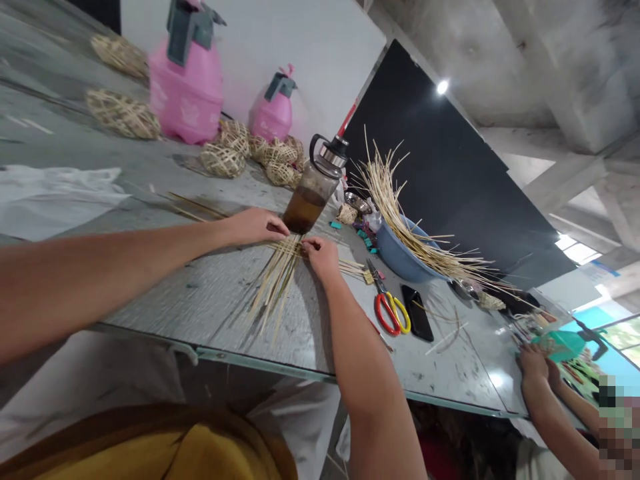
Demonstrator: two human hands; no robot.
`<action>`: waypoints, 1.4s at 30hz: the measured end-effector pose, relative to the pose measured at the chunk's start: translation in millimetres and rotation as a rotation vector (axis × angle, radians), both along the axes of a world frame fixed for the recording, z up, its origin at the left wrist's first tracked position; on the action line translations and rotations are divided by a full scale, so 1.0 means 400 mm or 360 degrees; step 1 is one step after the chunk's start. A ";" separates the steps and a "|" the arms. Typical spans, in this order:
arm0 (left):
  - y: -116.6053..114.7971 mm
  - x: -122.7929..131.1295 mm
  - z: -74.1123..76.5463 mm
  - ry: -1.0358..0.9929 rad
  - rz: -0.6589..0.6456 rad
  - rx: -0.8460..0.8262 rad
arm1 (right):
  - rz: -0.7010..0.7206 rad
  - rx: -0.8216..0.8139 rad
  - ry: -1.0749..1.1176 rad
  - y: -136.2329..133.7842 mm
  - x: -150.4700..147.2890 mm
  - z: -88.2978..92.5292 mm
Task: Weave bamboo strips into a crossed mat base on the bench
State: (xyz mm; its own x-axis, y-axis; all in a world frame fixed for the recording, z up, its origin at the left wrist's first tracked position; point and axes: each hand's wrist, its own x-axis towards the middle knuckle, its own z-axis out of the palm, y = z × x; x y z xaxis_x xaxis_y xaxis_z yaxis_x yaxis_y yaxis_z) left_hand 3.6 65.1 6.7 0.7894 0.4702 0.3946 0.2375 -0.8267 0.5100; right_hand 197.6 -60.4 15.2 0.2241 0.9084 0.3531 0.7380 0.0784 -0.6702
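Observation:
Thin bamboo strips [277, 277] lie crossed and fanned out on the grey table [200, 300]. My left hand [255, 225] rests on the strips where they cross, its fingers pressed down on them. My right hand [321, 257] sits just to the right, fingertips pinching strips at the same crossing. More strips [193, 207] run out to the left behind my left arm.
A brown-liquid bottle [313, 193] stands just behind my hands. Red-and-yellow scissors [387, 307] and a black phone [417, 312] lie to the right, near a blue basin [400, 257] full of strips. Woven balls [223, 160] and pink sprayers [186, 80] stand farther back. Another person's hands [535, 367] work at the far right.

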 end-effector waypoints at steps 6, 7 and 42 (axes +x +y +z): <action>-0.003 0.013 0.003 0.0123 -0.0172 0.0200 | 0.0178 0.0136 -0.0186 0.004 -0.009 -0.010; -0.002 0.015 0.003 0.0129 -0.0199 0.0214 | 0.0177 0.0145 -0.0193 0.004 -0.010 -0.012; 0.004 0.018 0.003 0.0107 -0.0261 0.0217 | 0.0036 -0.0049 -0.0492 -0.009 -0.015 0.018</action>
State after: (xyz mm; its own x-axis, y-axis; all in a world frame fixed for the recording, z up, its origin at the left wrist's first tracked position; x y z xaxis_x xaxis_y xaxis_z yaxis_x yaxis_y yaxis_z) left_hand 11.0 66.7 8.0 0.8776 0.2791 0.3898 0.1237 -0.9174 0.3784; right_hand 191.6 -64.0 22.3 0.0899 0.9232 0.3735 0.9055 0.0803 -0.4166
